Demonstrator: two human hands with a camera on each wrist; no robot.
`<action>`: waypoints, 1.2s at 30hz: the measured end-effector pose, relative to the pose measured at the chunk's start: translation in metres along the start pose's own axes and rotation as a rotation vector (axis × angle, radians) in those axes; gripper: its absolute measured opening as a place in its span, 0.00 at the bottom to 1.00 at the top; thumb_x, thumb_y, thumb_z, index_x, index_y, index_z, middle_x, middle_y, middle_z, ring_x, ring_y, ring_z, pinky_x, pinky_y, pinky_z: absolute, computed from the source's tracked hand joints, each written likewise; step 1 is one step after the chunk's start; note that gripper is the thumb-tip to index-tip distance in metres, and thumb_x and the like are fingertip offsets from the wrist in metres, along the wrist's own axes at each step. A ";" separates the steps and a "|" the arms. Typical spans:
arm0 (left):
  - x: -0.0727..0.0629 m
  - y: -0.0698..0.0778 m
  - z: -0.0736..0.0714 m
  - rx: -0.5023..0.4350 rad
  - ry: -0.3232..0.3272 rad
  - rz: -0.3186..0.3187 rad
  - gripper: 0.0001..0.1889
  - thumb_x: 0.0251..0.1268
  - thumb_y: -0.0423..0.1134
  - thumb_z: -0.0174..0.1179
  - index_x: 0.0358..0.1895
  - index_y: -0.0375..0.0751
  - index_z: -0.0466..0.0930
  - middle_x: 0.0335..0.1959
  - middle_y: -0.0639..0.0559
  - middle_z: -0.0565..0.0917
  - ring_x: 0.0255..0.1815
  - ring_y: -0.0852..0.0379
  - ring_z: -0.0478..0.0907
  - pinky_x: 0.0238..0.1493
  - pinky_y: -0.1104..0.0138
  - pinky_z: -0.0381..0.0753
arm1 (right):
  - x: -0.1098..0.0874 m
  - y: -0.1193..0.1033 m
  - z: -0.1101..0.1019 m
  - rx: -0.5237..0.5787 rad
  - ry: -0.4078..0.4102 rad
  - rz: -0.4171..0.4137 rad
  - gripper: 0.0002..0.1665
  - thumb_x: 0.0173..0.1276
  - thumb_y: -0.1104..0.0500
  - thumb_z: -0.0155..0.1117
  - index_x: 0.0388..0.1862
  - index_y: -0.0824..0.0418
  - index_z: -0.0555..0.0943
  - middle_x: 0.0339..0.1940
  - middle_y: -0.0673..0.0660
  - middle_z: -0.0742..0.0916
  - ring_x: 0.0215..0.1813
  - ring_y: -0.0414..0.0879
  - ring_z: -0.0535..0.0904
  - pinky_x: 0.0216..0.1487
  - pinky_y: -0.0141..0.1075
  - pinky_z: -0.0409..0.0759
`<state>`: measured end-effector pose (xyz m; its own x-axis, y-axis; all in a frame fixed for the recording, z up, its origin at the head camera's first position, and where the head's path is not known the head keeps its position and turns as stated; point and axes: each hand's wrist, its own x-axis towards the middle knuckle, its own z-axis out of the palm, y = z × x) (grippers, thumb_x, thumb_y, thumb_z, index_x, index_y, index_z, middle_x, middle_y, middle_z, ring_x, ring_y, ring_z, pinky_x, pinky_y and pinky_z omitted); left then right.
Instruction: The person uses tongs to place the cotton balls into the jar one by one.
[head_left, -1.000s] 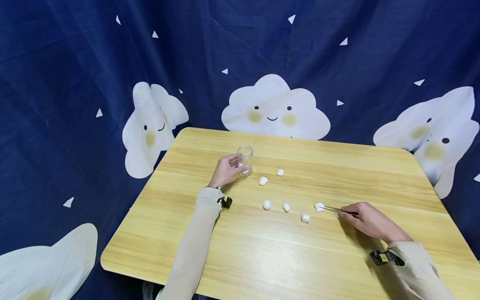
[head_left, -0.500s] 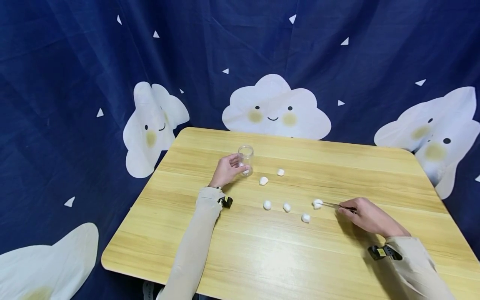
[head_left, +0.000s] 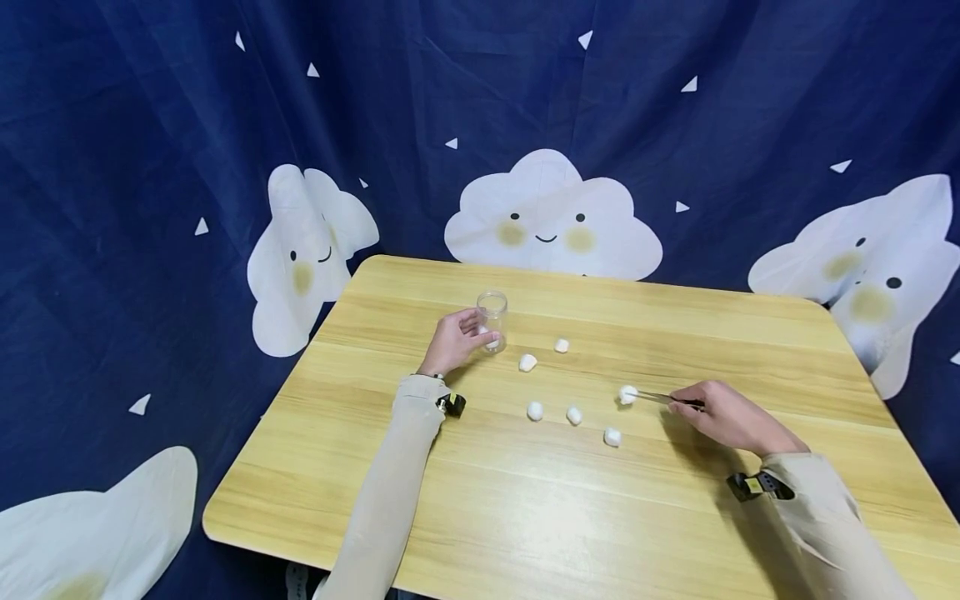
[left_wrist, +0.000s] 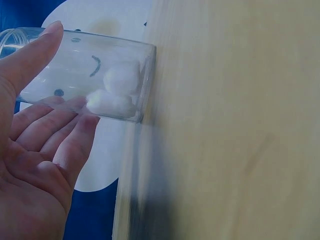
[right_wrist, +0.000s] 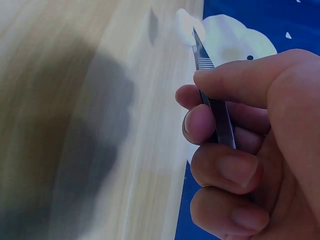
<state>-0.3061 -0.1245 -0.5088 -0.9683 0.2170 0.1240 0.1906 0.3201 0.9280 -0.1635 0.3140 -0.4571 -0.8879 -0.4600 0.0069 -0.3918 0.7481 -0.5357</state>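
My left hand (head_left: pixel 450 343) holds a clear plastic jar (head_left: pixel 492 307) upright on the table, thumb on one side and fingers on the other. In the left wrist view, white cotton balls (left_wrist: pixel 122 77) lie at the bottom of the jar. My right hand (head_left: pixel 733 417) pinches a pair of metal tweezers (right_wrist: pixel 202 60) between thumb and fingers, with the ring and little fingers curled in. At the tweezer tips is another cotton ball (head_left: pixel 627 395), held over the table to the right of the jar; its shadow shows on the wood in the right wrist view.
Several loose cotton balls lie on the wooden table (head_left: pixel 337 467) between the hands, among them one cotton ball (head_left: pixel 528 362) near the jar and one (head_left: pixel 612 437) closest to the front. A dark blue curtain (head_left: pixel 405 100) with clouds hangs behind the table.
My right hand has moved left and away from me, carrying the tweezers and their cotton ball up off the table. The left hand and jar stay in place.
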 end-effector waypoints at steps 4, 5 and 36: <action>0.001 0.001 0.000 0.006 0.003 0.012 0.34 0.61 0.40 0.76 0.68 0.28 0.75 0.66 0.32 0.81 0.67 0.39 0.81 0.70 0.56 0.83 | 0.005 -0.002 -0.004 -0.006 0.003 0.001 0.12 0.76 0.64 0.63 0.50 0.68 0.88 0.27 0.52 0.87 0.20 0.29 0.62 0.19 0.27 0.67; 0.001 0.001 0.000 0.006 0.003 0.012 0.34 0.61 0.41 0.76 0.68 0.28 0.75 0.66 0.32 0.81 0.67 0.39 0.81 0.70 0.56 0.83 | 0.007 -0.003 -0.005 -0.009 0.006 -0.001 0.12 0.76 0.64 0.63 0.50 0.68 0.88 0.30 0.53 0.89 0.21 0.29 0.62 0.20 0.27 0.67; -0.004 0.000 0.001 -0.009 0.011 -0.002 0.35 0.61 0.42 0.76 0.68 0.30 0.76 0.67 0.33 0.80 0.68 0.38 0.80 0.72 0.54 0.81 | 0.050 -0.021 -0.011 0.016 -0.024 -0.007 0.12 0.77 0.62 0.63 0.50 0.65 0.89 0.36 0.57 0.92 0.23 0.32 0.69 0.23 0.27 0.71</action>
<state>-0.3024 -0.1246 -0.5097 -0.9704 0.2060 0.1256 0.1869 0.3124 0.9314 -0.2023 0.2801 -0.4361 -0.8788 -0.4771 -0.0094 -0.3943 0.7371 -0.5489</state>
